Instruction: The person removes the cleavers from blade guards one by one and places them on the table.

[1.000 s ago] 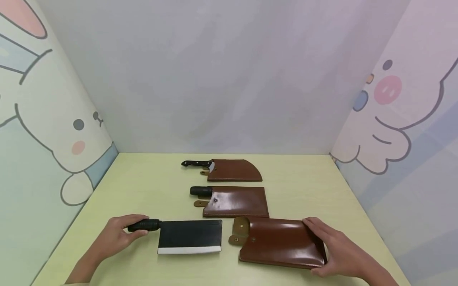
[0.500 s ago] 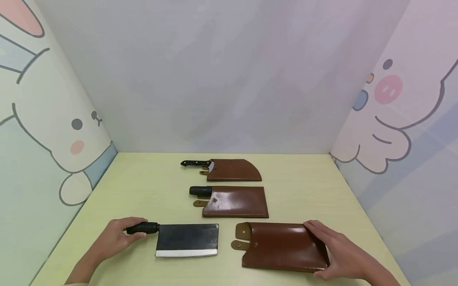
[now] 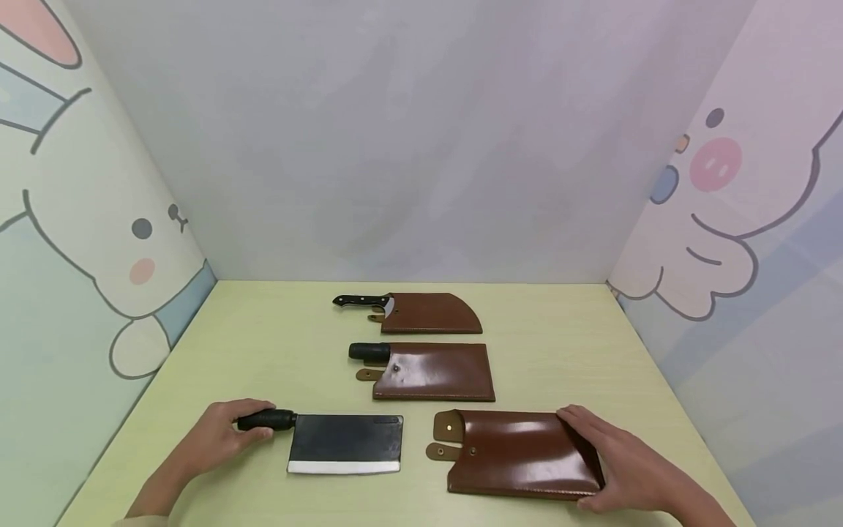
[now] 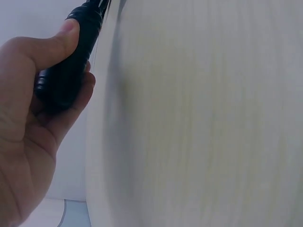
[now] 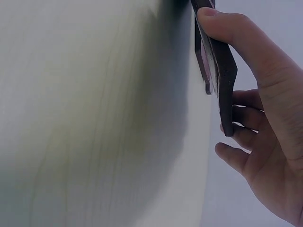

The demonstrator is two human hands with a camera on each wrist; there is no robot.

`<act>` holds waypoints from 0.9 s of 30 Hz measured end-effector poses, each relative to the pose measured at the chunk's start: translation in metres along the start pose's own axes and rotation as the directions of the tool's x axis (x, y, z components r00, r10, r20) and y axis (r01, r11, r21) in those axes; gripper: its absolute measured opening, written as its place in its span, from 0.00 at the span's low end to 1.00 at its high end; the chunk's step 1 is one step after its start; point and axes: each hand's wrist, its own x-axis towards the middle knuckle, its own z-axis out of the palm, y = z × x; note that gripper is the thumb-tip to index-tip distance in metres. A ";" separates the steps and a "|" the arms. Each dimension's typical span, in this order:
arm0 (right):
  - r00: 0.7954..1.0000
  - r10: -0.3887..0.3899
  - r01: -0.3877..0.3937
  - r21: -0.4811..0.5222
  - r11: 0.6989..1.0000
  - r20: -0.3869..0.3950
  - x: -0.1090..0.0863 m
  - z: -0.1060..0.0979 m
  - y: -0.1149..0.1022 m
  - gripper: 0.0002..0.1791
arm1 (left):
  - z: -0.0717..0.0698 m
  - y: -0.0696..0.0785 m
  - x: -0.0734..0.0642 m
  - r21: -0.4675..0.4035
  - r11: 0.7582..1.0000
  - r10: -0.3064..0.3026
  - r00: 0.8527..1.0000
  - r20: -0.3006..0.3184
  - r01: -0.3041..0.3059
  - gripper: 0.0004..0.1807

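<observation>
In the head view my left hand [image 3: 216, 438] pinches the black handle [image 4: 71, 61] of a cleaver [image 3: 345, 439] between thumb and fingers. Its dark rectangular blade points right, with the bright edge toward me. On the right, my right hand [image 3: 622, 465] grips the right end of a shiny brown leather sheath [image 3: 527, 454], thumb on the near edge and fingers on the far one. The sheath's snap straps [image 3: 444, 451] point left, toward the blade tip, and a short gap separates the two. The right wrist view shows the sheath [image 5: 222, 66] edge-on between thumb and fingers.
Behind, a sheathed cleaver [image 3: 435, 372] with a black handle lies on the pale yellow table [image 3: 560, 344]. Farther back is another sheathed knife [image 3: 431, 313], its sheath end rounded and its handle riveted. A grey wall [image 3: 421, 146] and cartoon-printed side panels [image 3: 718, 241] surround the table.
The cleaver and the sheath have both come slightly nearer to me, and the gap between them has widened. Over the last half second there is almost no movement.
</observation>
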 end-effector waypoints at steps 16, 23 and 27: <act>0.999 0.034 -0.035 0.037 0.999 0.032 -0.001 0.014 0.008 0.70 | 0.004 -0.008 -0.001 0.050 0.998 -0.043 0.997 0.065 0.040 0.21; 0.998 0.042 -0.044 0.033 0.998 0.055 0.000 0.017 0.010 0.69 | 0.004 -0.008 -0.001 0.045 0.997 -0.060 0.995 0.074 0.057 0.22; 1.000 0.002 -0.002 -0.017 1.000 0.010 0.001 0.017 0.011 0.69 | 0.004 -0.007 -0.001 0.068 0.994 -0.093 0.991 0.096 0.087 0.23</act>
